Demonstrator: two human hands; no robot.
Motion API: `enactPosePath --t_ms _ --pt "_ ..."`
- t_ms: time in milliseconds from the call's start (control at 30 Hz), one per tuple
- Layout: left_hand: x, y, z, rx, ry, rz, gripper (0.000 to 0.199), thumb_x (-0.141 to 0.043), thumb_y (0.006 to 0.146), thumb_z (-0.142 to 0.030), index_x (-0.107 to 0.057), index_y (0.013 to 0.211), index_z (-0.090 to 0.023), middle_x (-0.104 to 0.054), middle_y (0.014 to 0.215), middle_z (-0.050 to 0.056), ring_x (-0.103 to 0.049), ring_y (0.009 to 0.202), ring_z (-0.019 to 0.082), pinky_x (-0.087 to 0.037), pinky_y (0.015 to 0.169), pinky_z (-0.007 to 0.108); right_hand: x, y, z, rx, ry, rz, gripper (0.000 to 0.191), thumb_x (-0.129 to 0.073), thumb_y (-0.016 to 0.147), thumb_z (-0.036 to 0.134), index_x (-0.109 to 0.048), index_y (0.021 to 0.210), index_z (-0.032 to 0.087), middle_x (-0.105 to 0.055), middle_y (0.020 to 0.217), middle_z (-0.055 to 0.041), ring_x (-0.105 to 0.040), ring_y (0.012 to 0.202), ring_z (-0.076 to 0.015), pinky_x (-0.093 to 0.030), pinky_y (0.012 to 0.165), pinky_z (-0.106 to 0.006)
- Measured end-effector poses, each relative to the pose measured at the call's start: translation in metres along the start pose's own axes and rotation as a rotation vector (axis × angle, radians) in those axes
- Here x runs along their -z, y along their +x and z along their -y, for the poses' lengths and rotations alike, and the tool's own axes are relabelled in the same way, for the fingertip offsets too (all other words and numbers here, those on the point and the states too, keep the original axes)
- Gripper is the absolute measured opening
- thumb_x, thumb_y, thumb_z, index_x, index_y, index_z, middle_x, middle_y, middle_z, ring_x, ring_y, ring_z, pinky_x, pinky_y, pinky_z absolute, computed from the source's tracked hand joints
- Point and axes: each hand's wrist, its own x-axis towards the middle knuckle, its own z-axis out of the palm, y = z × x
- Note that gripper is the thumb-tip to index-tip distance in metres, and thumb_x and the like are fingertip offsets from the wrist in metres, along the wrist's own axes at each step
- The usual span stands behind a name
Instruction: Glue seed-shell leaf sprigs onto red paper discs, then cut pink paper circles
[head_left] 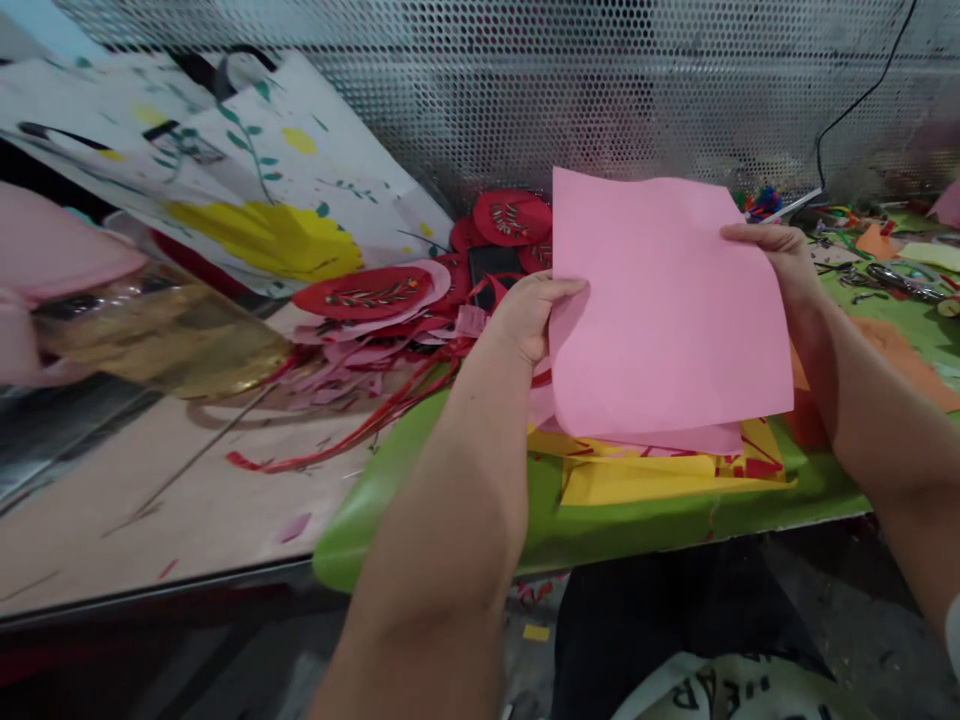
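A plain pink sheet (667, 310), paper or thin felt, is held up between my two hands over the green table covering. My left hand (534, 312) pinches its left edge, thumb on the near face. At the upper right edge, my right hand (776, 255) grips the same sheet; the fingers behind it are hidden. Below the sheet, another pink sheet (705, 438) lies on yellow sheets (645, 482) with red marks. Left of my left hand are red round pieces (367, 292) with dark leafy patterns, piled among pink and red scraps.
White bags (300, 140) with a leaf print lean against the perforated metal panel (480, 90). A clear bag with gold-brown contents (187, 345) sits at the left. Orange pieces (892, 350), wires and small scraps lie at the right. The table's front edge runs below my arms.
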Motion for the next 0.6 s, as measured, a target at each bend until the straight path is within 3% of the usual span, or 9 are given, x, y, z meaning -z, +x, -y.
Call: enactPosePath --t_ms 67,200,333,467,600 --pt "0.003 0.003 0.001 -0.02 0.003 -0.022 0.012 -0.062 0.06 -0.014 -0.067 0.07 -0.015 -0.067 0.06 0.001 -0.064 0.058 0.018 -0.056 0.066 0.031 0.001 0.002 -0.004 0.043 -0.008 0.05 0.022 -0.082 0.051 0.021 -0.073 0.071 0.024 -0.074 0.074 0.0031 -0.066 0.066 -0.0116 -0.057 0.076 -0.033" --pt "0.007 0.008 0.003 -0.009 -0.001 -0.056 0.01 -0.061 0.063 -0.014 -0.067 0.071 -0.015 -0.067 0.061 0.001 -0.062 0.058 0.016 -0.055 0.068 0.031 0.006 0.008 -0.007 0.038 -0.146 0.166 0.02 -0.083 0.053 0.022 -0.075 0.07 0.026 -0.076 0.081 0.002 -0.069 0.075 -0.0136 -0.056 0.086 -0.036" --pt "0.006 0.009 0.006 0.015 -0.099 -0.098 0.011 -0.06 0.066 -0.012 -0.067 0.074 -0.015 -0.068 0.067 0.0 -0.063 0.061 0.015 -0.054 0.071 0.03 0.004 0.006 -0.004 -0.064 -0.194 0.157 0.009 -0.08 0.056 0.018 -0.071 0.06 0.018 -0.07 0.062 0.0012 -0.061 0.056 -0.0089 -0.053 0.067 -0.029" --pt "0.006 0.009 0.007 0.075 -0.126 -0.133 0.006 -0.06 0.069 -0.013 -0.065 0.07 -0.015 -0.066 0.062 0.0 -0.06 0.056 0.014 -0.053 0.065 0.028 -0.004 0.0 -0.004 -0.115 -0.112 0.052 0.02 -0.082 0.055 0.024 -0.064 0.049 0.016 -0.06 0.046 0.0038 -0.049 0.042 -0.0049 -0.042 0.047 -0.021" --pt "0.013 0.015 0.009 0.158 0.006 -0.1 0.01 -0.059 0.072 -0.017 -0.067 0.068 -0.015 -0.066 0.06 0.001 -0.059 0.054 0.014 -0.052 0.062 0.029 -0.003 0.005 -0.013 -0.096 -0.054 0.067 0.017 -0.083 0.055 0.025 -0.071 0.066 0.022 -0.069 0.064 0.0047 -0.058 0.053 -0.0072 -0.05 0.058 -0.024"
